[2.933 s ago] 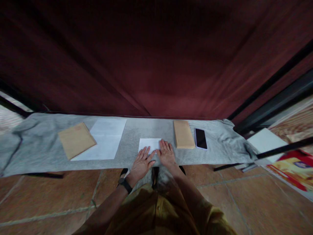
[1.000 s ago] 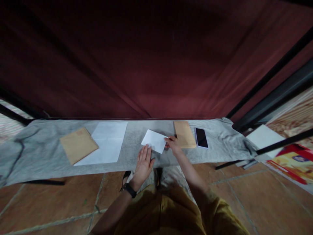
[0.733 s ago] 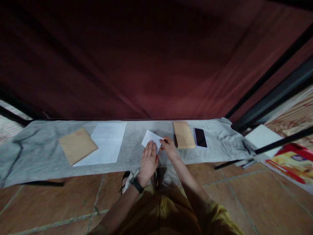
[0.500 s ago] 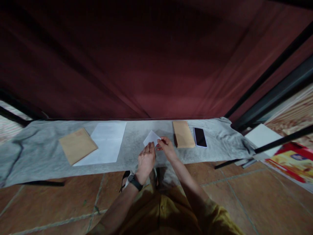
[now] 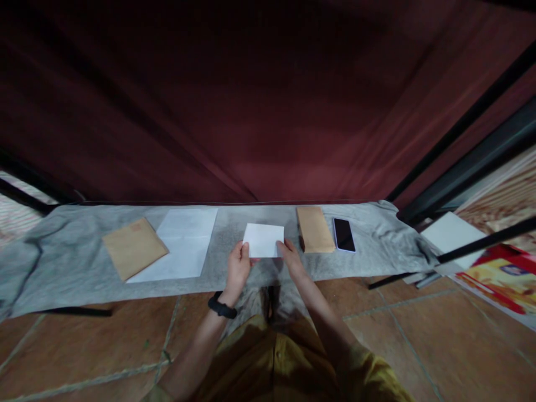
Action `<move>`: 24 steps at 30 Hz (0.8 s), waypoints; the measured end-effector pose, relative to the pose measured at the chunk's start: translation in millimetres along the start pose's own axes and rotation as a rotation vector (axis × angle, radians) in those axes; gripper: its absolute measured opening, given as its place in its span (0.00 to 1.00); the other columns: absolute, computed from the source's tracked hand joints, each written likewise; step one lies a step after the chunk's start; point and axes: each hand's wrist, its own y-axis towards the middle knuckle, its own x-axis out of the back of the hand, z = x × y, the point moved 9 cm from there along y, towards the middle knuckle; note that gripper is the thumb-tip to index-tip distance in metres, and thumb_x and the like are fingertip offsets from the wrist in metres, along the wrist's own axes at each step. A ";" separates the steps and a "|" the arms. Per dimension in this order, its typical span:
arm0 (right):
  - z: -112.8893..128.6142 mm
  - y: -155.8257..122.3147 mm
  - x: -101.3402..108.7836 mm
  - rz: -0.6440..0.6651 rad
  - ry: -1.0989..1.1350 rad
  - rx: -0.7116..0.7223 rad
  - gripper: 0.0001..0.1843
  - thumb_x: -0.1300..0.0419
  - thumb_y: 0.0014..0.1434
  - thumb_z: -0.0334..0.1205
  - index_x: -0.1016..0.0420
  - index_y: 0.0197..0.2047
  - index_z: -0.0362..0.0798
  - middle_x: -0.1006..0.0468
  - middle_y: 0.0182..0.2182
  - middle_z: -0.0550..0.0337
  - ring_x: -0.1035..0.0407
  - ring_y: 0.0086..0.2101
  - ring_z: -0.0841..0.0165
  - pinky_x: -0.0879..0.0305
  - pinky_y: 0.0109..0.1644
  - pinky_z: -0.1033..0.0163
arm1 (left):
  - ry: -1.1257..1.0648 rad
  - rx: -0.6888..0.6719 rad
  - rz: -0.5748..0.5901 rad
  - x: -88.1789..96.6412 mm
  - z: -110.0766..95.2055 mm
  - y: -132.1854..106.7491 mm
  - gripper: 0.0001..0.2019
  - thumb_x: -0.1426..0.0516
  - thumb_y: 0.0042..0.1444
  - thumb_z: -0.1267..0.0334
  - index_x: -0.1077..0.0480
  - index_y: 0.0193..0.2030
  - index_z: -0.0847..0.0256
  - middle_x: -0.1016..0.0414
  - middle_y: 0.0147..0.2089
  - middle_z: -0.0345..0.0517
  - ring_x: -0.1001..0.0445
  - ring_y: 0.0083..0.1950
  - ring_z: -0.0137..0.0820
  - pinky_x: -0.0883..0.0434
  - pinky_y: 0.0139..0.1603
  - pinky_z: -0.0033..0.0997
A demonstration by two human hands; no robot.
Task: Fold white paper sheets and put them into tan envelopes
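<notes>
— What have the hands got?
— A folded white paper (image 5: 263, 240). The left hand (image 5: 238, 269) pinches its near left corner, and the right hand (image 5: 291, 259) grips its near right corner.
— Where is it?
— Over the table (image 5: 377, 245), just left of the narrow brown envelope (image 5: 315, 229). The phone (image 5: 344, 234) lies just right of that envelope.

Both hands out front, side by side near centre: left hand (image 5: 238, 268) and right hand (image 5: 291, 259) about level, with a small gap between them. Each is in a pinch, thumb pressed against curled fingers, backs facing up. Bare left forearm (image 5: 201, 340) and bare right forearm (image 5: 322, 318) reach forward and converge, wrists roughly straight.
</notes>
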 end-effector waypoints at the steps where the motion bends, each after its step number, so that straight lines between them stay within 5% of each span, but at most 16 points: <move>1: -4.9 -0.9 0.6 -0.002 0.038 -0.034 0.17 0.42 0.56 0.52 0.26 0.44 0.51 0.19 0.38 0.55 0.24 0.38 0.62 0.25 0.34 0.62 | -0.043 0.034 0.018 -3.3 7.5 0.3 0.22 0.50 0.64 0.40 0.32 0.39 0.59 0.28 0.26 0.38 0.29 0.21 0.30 0.36 0.22 0.28; 6: -17.3 -3.0 5.7 -0.027 0.034 -0.092 0.13 0.39 0.51 0.49 0.26 0.37 0.51 0.25 0.25 0.63 0.28 0.28 0.66 0.32 0.23 0.67 | -0.074 0.086 0.055 -7.4 32.3 -2.3 0.21 0.45 0.60 0.42 0.31 0.39 0.60 0.34 0.21 0.33 0.34 0.19 0.26 0.40 0.21 0.25; 14: -25.6 3.6 12.4 -0.046 -0.137 -0.067 0.11 0.42 0.54 0.45 0.25 0.40 0.51 0.24 0.28 0.63 0.28 0.29 0.66 0.29 0.26 0.65 | 0.007 0.157 0.132 -10.1 61.0 2.4 0.16 0.37 0.53 0.54 0.31 0.43 0.62 0.33 0.21 0.31 0.37 0.17 0.23 0.39 0.19 0.24; 19: -26.5 0.4 14.9 -0.061 -0.317 -0.014 0.19 0.44 0.59 0.39 0.26 0.53 0.49 0.20 0.40 0.57 0.24 0.38 0.63 0.25 0.45 0.58 | 0.154 0.199 0.133 -6.8 73.6 7.7 0.16 0.36 0.53 0.61 0.30 0.46 0.63 0.31 0.22 0.31 0.37 0.16 0.23 0.43 0.17 0.22; 24: -1.9 -10.6 14.2 -0.141 -0.703 0.216 0.25 0.49 0.63 0.33 0.31 0.63 0.45 0.25 0.56 0.45 0.31 0.56 0.58 0.36 0.63 0.51 | 0.311 0.196 0.150 -6.9 75.4 8.5 0.14 0.38 0.56 0.65 0.30 0.48 0.63 0.29 0.23 0.33 0.34 0.17 0.24 0.39 0.20 0.23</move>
